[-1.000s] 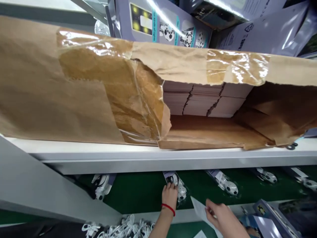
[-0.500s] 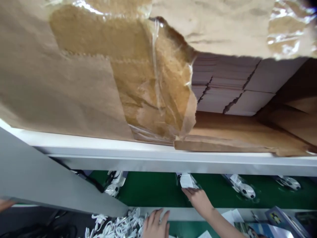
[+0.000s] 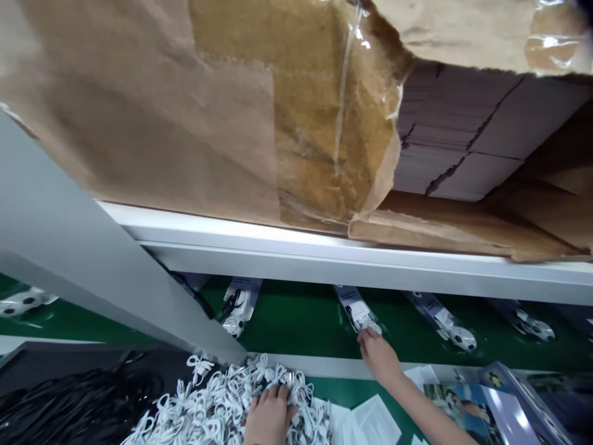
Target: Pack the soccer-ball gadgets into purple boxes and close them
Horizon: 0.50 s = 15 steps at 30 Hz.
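Left hand point(image 3: 269, 415) grip spread on white cables point(image 3: 208, 411), right hand point(image 3: 377, 355) fingertips touching packet point(image 3: 356, 307) (grip loose)

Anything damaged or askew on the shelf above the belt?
Yes: the paper wrap on the shelf is torn open at its taped seam, a ragged flap hangs down, and the stacked sheets inside are exposed.

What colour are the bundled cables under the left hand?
White: the left hand rests on a heap of white bundled cables, seen in the head view, beside a darker black pile.
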Motion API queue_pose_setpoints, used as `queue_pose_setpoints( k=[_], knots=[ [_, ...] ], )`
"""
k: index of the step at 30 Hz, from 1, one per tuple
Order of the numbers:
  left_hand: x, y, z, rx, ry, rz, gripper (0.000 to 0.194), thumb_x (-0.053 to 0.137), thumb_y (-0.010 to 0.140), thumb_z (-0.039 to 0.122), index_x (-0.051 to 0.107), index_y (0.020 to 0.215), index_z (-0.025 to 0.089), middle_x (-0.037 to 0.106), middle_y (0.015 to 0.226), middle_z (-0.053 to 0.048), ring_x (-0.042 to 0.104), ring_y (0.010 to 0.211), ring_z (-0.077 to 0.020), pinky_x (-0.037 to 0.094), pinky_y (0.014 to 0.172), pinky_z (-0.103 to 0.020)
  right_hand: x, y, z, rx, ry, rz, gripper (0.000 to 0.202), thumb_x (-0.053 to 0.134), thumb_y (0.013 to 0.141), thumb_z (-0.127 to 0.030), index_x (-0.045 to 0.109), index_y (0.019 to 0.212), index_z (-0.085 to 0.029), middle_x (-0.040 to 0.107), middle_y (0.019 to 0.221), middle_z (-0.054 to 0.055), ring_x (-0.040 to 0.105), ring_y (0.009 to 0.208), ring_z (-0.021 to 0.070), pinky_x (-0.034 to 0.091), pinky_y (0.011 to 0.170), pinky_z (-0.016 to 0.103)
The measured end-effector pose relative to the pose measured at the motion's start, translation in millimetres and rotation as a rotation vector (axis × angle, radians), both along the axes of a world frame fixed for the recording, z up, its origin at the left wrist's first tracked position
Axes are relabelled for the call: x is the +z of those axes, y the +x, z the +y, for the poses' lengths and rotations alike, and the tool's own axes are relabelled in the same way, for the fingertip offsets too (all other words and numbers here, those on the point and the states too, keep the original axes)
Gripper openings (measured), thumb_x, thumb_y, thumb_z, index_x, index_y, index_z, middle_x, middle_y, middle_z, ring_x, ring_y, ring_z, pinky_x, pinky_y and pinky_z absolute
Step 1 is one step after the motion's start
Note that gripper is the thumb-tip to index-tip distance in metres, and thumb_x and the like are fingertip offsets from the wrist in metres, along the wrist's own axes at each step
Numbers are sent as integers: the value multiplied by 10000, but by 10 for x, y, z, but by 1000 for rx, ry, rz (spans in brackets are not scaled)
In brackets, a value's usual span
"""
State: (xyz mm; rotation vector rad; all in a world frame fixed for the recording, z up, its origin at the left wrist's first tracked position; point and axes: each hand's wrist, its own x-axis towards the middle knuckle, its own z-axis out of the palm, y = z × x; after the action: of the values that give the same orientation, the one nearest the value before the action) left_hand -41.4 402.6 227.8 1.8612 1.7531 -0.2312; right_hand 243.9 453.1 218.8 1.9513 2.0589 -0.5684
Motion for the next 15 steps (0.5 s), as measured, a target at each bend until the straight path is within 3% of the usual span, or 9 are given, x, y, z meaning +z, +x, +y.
queue_pose_setpoints(
  k=[2,4,6,7,9,11,13,15],
  knots=[
    [-5,-14,-2,22,10,-39,297,551,792,169,629,1077,201,628,1168,-115,531,1145,-321,384,945,-459,-74,29,-272,-42,-139,-49,380,462,864,-193,577,1215,-105,587,1244,200,604,1070,325,490,889,443],
    [4,-39,-16,55,19,-100,299,544,784,135,612,1060,228,633,1156,-88,541,1127,-315,383,934,-460,-201,72,-506,-59,-270,-81,660,750,606,-173,568,1236,-95,545,1303,219,552,1139,384,486,910,456],
    [16,-69,-37,96,15,-185,275,506,827,164,575,1080,245,677,1052,-60,602,1027,-286,406,896,-432,-334,111,-663,-63,-320,-88,955,816,403,-87,507,1305,-100,443,1400,226,440,1256,398,434,990,447],
    [21,-86,-49,121,13,-235,254,472,865,212,552,1103,249,696,978,-48,633,952,-267,429,852,-399,-388,130,-712,-60,-314,-79,981,809,383,-62,499,1312,-106,421,1417,222,410,1283,387,406,1020,437],
    [29,-119,-64,182,14,-345,275,374,928,342,510,1146,242,706,860,-35,661,823,-230,462,749,-322,-455,172,-768,-51,-287,-39,812,767,437,-37,577,1222,-119,488,1359,205,474,1235,361,406,1013,419],
    [38,-154,-54,252,35,-463,385,271,948,453,492,1171,229,705,923,-48,663,866,-198,481,739,-268,-474,231,-789,-57,-273,23,542,714,518,-45,665,1049,-145,618,1184,165,589,1091,331,454,937,403],
    [49,-193,-11,323,62,-560,464,218,945,485,486,1201,206,671,1112,-76,622,1042,-173,471,870,-242,-461,303,-791,-77,-271,98,347,661,589,-76,688,919,-182,681,1012,111,644,970,290,481,858,366],
    [60,-237,57,391,78,-620,495,222,935,459,464,1251,165,591,1274,-102,550,1180,-168,434,971,-242,-430,365,-777,-98,-263,176,274,636,624,-117,679,879,-209,690,961,76,646,947,263,477,823,330]
  ],
)
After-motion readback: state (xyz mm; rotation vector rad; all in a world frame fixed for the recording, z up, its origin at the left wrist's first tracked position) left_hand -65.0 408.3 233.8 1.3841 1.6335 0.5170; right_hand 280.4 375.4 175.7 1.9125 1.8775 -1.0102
